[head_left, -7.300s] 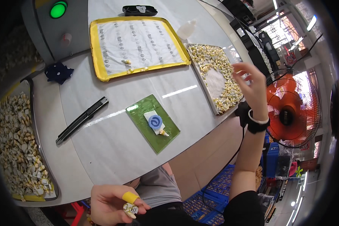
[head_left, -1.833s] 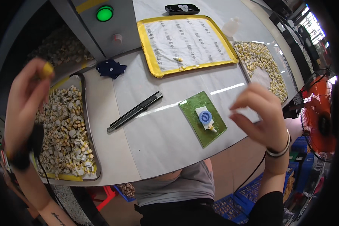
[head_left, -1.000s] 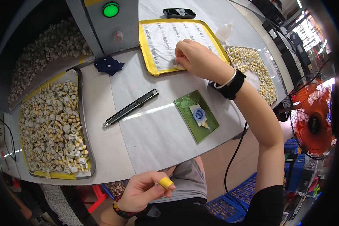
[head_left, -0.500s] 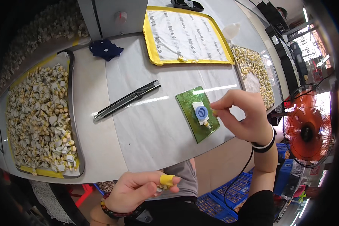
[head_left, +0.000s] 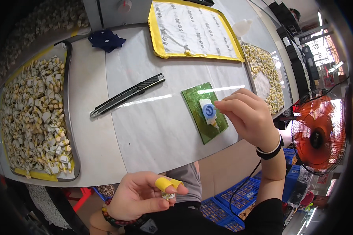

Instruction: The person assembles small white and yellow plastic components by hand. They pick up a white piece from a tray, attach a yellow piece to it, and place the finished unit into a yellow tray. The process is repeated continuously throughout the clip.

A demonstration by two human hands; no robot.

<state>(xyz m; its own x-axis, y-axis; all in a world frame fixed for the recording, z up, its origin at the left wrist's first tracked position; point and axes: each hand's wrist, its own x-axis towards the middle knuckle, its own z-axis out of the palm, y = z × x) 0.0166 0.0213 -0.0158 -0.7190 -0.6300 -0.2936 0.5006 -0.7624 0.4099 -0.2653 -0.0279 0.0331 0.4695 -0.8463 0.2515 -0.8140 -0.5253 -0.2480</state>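
- Leaving the yellow-edged, cloth-lined white tray (head_left: 196, 27), my right grip (head_left: 248, 117) has reached the rectangular green board (head_left: 194, 109); work centres there.
- Left of it, out of the way: a long black cutter knife (head_left: 127, 96).
- Atop the board, a round blue dish (head_left: 209, 111); my right fingertips pinch beside it, contents unclear.
- My left grip (head_left: 141, 196) holds a small white-and-yellow piece (head_left: 168, 196).

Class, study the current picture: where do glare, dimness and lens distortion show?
Head view: white glare streaks lie on the table and across the green plate; head view: the window at right looks washed out, the upper-left heap is dim, and the table's near edge bows.
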